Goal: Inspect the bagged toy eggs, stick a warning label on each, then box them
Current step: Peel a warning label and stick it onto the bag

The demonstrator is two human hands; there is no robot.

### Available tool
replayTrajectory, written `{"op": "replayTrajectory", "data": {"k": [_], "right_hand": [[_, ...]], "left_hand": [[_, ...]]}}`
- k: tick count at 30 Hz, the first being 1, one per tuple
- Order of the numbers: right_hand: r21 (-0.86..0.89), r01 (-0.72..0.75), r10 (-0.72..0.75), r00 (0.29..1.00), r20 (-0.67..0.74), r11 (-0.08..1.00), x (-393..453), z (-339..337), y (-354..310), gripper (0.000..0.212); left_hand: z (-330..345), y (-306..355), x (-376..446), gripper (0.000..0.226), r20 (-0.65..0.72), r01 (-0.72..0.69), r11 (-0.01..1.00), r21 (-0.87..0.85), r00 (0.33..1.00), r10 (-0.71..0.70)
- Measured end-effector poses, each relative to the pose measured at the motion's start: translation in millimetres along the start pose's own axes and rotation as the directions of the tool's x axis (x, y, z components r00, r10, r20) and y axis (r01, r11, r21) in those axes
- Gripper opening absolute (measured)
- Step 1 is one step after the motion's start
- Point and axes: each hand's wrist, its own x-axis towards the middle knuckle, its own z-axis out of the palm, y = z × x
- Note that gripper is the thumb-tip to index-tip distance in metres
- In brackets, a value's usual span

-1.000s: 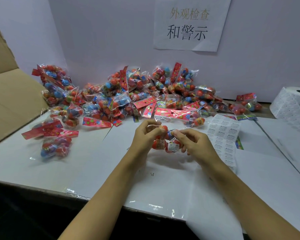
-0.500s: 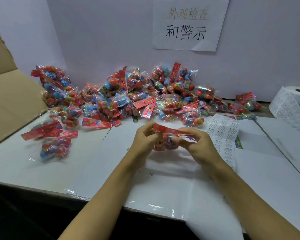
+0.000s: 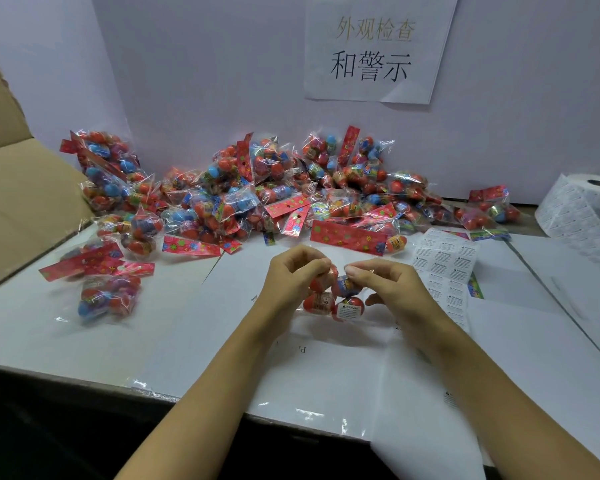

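Pinching the bag of toy eggs [image 3: 336, 294] between my left hand [image 3: 293, 275] and right hand [image 3: 385, 285], I held it above the surface [image 3: 222, 341]; the cardboard box [image 3: 25, 202] lay at nine o'clock, nearer my left.

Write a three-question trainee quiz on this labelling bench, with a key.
1. True or false: both hands hold the same bag of eggs.
2. Where is the label roll? A) far right B) far left C) in the carton
3. Fill in: a white ___ label shows on the held bag.

Key: 1 true: left hand and right hand grip it. 2 A. 3 warning.
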Motion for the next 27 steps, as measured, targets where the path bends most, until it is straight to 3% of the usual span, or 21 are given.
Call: {"op": "replayTrajectory", "data": {"k": [5, 7, 10, 14, 17, 21, 27], "right_hand": [[0.124, -0.051, 0.058, 0.997, -0.051, 0.991, 2, 2, -1, 0.014], [0.205, -0.076, 0.097, 0.991, -0.094, 0.976, 4, 2, -1, 0.01], [0.347, -0.186, 0.212, 0.977, -0.038, 0.919, 6, -2, -3, 0.012], [0.419, -0.24, 0.276, 0.961, -0.028, 0.876, 7, -4, -5, 0.012], [0.404, -0.151, 0.212, 0.971, -0.11, 0.902, 7, -4, -3, 0.004], [0.271, -0.061, 0.098, 0.987, -0.126, 0.961, 5, -6, -2, 0.019], [-0.034, -0.1, 0.098, 0.993, -0.067, 0.994, 6, -17, -9, 0.013]], "left_hand": [[2, 2, -1, 0.014, 0.013, -0.002, 1.0, -0.028, 1.0, 0.002], [2, 5, -3, 0.022, 0.067, 0.024, 0.993, -0.112, 0.998, -0.016], [0, 8, -4, 0.041, 0.202, 0.064, 0.974, -0.217, 0.979, -0.019], [2, 8, -5, 0.038, 0.248, 0.07, 0.971, -0.228, 0.969, -0.012], [2, 8, -6, 0.022, 0.179, 0.057, 0.983, -0.173, 0.983, -0.026], [-1, 3, -4, 0.024, 0.094, 0.073, 0.993, -0.09, 0.993, -0.064], [-2, -7, 1, 0.007, 0.032, 0.115, 0.993, -0.012, 0.993, -0.115]]}}
